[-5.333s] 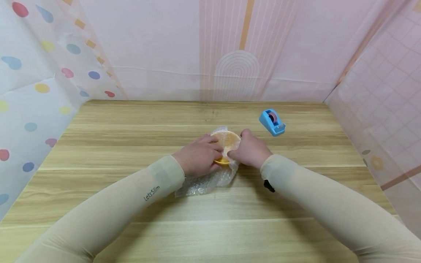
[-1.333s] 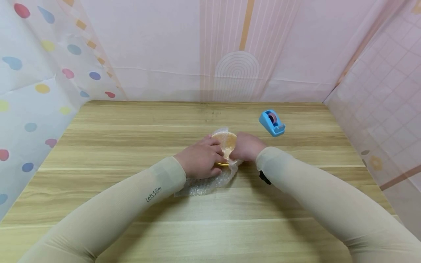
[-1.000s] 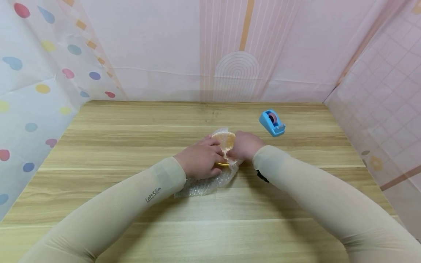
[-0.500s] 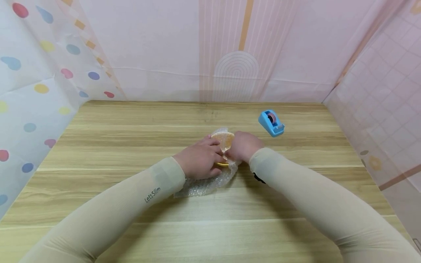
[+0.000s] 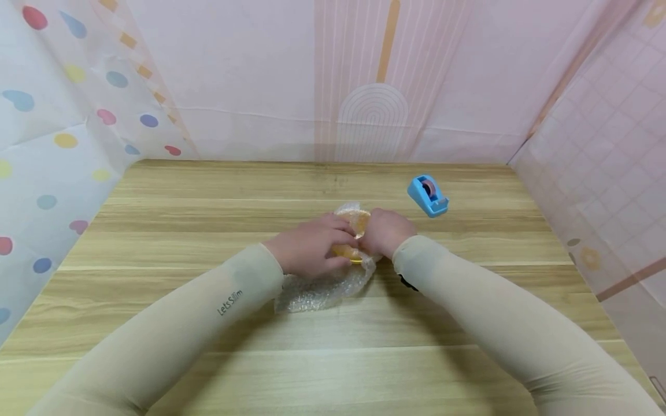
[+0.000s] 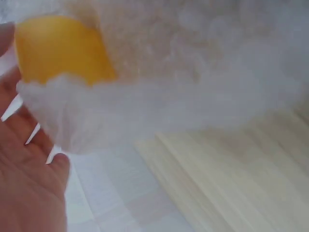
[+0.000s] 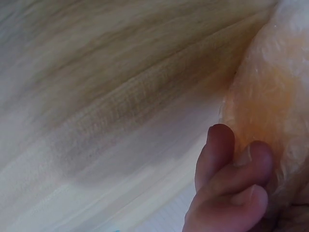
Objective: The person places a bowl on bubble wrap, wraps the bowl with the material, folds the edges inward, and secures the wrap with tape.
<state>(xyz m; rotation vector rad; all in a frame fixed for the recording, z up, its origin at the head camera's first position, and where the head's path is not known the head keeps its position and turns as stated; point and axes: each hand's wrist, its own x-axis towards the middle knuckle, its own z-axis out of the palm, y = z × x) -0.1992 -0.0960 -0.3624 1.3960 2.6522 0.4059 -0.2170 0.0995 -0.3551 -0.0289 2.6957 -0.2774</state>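
Observation:
A yellow bowl (image 5: pixel 346 252) sits mid-table, partly covered by bubble wrap (image 5: pixel 317 294) that folds over its rim and trails toward the near left. My left hand (image 5: pixel 315 245) lies over the bowl's left side, fingers spread and loosely bent. In the left wrist view, the bowl's yellow side (image 6: pixel 60 50) shows bare above a blurred fold of wrap, the fingers close beside it. My right hand (image 5: pixel 387 233) grips the wrap at the right rim. Its curled fingers (image 7: pixel 253 162) press the wrap to the bowl in the right wrist view; its thumb is hidden.
A blue tape dispenser (image 5: pixel 428 196) with a pinkish roll stands behind and right of the bowl. The wood-grain table (image 5: pixel 333 375) meets patterned sheets (image 5: pixel 250 75) at the back and both sides.
Over the last seconds my right hand has come inward, drawing the wrap across the right rim. My left hand has just shifted slightly left, baring more of the bowl's near yellow side.

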